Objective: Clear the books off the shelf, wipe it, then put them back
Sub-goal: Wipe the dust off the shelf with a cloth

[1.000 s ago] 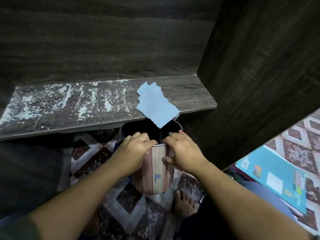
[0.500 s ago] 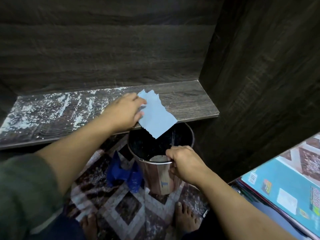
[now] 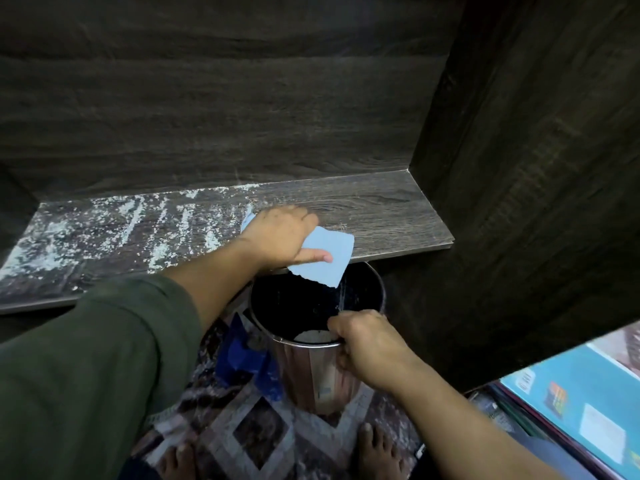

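Note:
The dark wooden shelf [image 3: 381,216] holds no books; white dust covers its left half, and the right part is bare. My left hand [image 3: 277,237] presses a light blue cloth [image 3: 327,261] flat on the shelf's front edge, its lower end hanging over the edge. Just below stands a round bin [image 3: 311,372] with a wood-look side and dark inside. My right hand [image 3: 367,344] grips the bin's near rim. The books [image 3: 581,403], a stack with a teal cover on top, lie at the lower right.
A dark wooden side panel [image 3: 536,202] closes the shelf on the right, a back panel [image 3: 225,116] behind. A crumpled dark blue cloth [image 3: 242,358] lies on the patterned floor [image 3: 259,434] left of the bin. My bare feet [image 3: 377,455] stand behind the bin.
My left hand left the bin's rim, reached the blue cloth on the shelf and now presses it at the front edge over the bin. My right hand kept hold of the bin.

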Demonstrator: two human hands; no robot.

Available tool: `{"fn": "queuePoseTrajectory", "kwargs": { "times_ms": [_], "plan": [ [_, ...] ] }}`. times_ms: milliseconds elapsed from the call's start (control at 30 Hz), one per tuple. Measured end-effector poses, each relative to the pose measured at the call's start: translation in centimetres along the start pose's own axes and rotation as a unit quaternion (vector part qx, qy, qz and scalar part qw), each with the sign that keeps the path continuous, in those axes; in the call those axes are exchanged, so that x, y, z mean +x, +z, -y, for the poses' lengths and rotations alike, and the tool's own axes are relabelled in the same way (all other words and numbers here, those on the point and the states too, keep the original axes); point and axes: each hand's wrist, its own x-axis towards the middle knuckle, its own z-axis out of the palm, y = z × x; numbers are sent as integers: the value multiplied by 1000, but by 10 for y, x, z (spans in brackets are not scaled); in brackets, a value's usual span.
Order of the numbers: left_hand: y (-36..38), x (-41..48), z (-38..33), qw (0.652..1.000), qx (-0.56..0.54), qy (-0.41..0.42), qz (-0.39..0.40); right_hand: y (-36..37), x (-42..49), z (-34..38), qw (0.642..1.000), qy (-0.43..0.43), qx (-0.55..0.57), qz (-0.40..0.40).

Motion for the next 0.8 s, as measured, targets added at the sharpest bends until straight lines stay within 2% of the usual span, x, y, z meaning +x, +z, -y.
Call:
{"fn": "queuePoseTrajectory", "kwargs": {
  "times_ms": [67,167,233,333,400,533,600,700,800],
  "plan": [
    [1,1,-7,996,-42,-76,0,0,4,4,1000,4,3,3],
    [2,3,-16,980,-120,-145,-61,2,9,7,1000,18,-5,10],
    [2,5,-14,981,-145,-118,-45,3,11,8,1000,24,0,16],
    [2,1,-3,985,-158,-33,59,2,12,9,999,26,0,19],
    [5,-2,1,989,-138,-12,42,2,12,10,999,26,-8,24],
    [3,0,1,986,-161,-28,26,1,14,11,999,20,-17,36],
    [-8,4,11,989,-144,-26,-31,3,14,11,999,20,-19,38],
    [-24,6,47,981,-105,-49,-156,4,15,11,998,21,-23,49],
    [-30,4,85,977,-33,-85,-193,5,17,9,998,22,-18,58]
  ]
}}
